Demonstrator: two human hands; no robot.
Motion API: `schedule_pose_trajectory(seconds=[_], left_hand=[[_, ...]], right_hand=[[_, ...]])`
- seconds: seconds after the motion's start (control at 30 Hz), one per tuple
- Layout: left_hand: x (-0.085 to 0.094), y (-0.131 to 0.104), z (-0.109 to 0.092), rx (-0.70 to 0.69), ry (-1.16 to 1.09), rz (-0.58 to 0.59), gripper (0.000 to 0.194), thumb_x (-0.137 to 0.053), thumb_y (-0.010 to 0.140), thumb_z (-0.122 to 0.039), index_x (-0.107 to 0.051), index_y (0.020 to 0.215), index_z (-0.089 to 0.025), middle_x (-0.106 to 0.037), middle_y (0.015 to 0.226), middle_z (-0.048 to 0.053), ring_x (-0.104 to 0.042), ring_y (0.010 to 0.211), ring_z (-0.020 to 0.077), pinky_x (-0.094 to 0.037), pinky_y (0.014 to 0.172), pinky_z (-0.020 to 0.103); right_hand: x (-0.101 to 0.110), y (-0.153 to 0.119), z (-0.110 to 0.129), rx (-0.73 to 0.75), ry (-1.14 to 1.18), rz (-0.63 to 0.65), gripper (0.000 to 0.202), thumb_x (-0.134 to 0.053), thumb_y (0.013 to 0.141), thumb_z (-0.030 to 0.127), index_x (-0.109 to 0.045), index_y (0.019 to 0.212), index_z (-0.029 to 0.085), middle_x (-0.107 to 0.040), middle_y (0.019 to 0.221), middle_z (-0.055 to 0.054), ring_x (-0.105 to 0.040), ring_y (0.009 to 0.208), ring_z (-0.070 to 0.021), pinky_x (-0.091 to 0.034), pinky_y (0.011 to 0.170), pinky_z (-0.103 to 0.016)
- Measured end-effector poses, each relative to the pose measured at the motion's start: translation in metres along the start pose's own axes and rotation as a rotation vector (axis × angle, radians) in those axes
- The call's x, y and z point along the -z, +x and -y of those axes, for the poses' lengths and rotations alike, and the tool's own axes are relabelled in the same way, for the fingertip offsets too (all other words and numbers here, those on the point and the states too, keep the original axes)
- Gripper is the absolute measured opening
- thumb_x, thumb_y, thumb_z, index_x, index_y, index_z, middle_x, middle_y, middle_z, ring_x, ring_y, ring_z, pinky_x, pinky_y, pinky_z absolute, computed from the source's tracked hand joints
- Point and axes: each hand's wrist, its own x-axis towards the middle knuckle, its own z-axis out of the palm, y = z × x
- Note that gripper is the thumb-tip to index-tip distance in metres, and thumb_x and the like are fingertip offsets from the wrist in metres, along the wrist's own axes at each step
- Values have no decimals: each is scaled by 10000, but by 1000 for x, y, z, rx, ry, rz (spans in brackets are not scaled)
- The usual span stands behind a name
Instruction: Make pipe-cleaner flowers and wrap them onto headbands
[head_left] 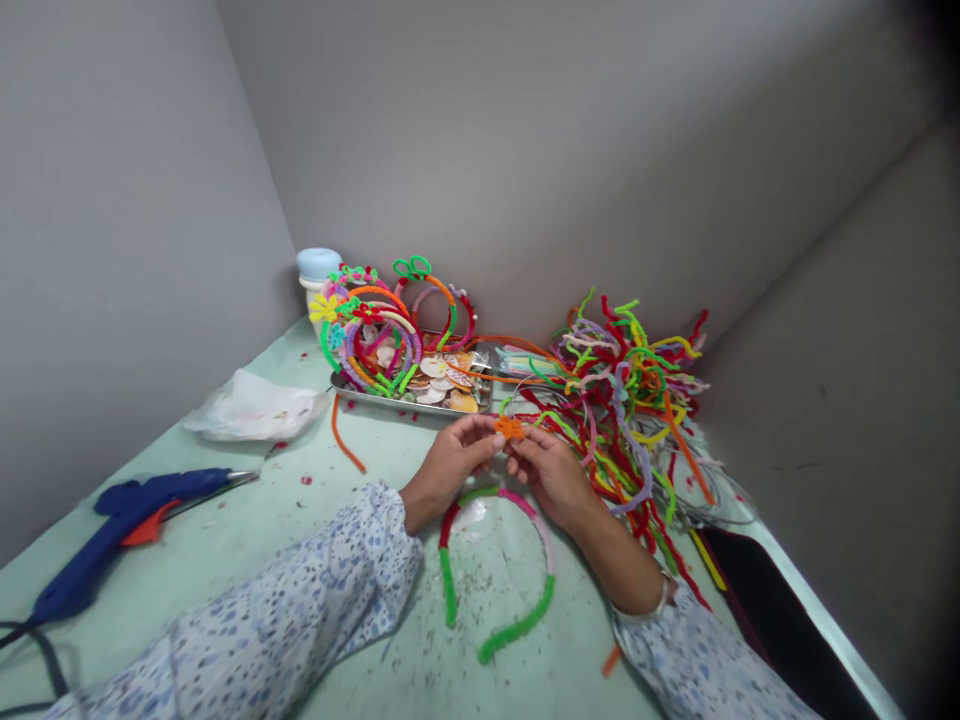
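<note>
Head view shows the left hand [457, 460] and right hand [553, 475], both partly curled, together pinching an orange flower [509, 428] over the bench [277, 508], toward its back edge, beyond the headband [551, 585].

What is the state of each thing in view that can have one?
Orange piece: pinched by left hand and right hand
Front headband: lying flat, ends apart, unheld
Rear headbands: standing, clustered
Glue gun: lying unheld; heat not visible
Plastic bag: crumpled
Metal tray: uncovered, loaded
Blue-topped container: upright
Fuzzy stems: heaped
</note>
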Motion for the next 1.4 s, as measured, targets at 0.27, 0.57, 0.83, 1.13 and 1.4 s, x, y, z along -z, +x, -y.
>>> schedule_pose_trajectory(seconds=[0.27,0.57,0.83,1.13,1.4], left_hand=[[1,0,0,25,29,21,279,-650,734,-266,-641,980,-135,-596,764,-3,-431,526,44,-319,503,188],[2,2,4,7,48,29,177,-635,736,-255,-635,865,-133,-536,644,-37,-400,506,48,-292,489,184],[4,3,5,52,36,60,214,-627,754,-313,-600,856,-127,-568,679,-17,-459,533,59,-317,498,180],[-4,-2,-3,74,111,102,221,-626,755,-334,-550,800,-131,-549,560,-35,-461,473,65,-330,489,189],[-3,-2,-4,46,121,90,227,-648,736,-319,-568,817,-122,-542,586,-33,-457,499,68,-350,512,199]], right_hand=[[2,-1,2,-48,36,85,181,-678,709,335,-644,774,170,-577,699,3,-501,508,-74,-316,415,-182],[-1,-2,0,-62,24,48,244,-720,666,373,-614,723,161,-573,611,27,-499,470,-74,-300,387,-181],[4,-3,0,48,54,24,179,-654,726,300,-622,878,211,-591,696,23,-529,541,-98,-339,435,-196],[4,-2,-1,107,-125,4,162,-639,746,309,-646,874,210,-577,649,20,-476,523,-103,-340,473,-227],[4,-2,-3,88,-88,29,113,-617,766,310,-590,795,204,-529,561,43,-444,485,-97,-313,453,-217]])
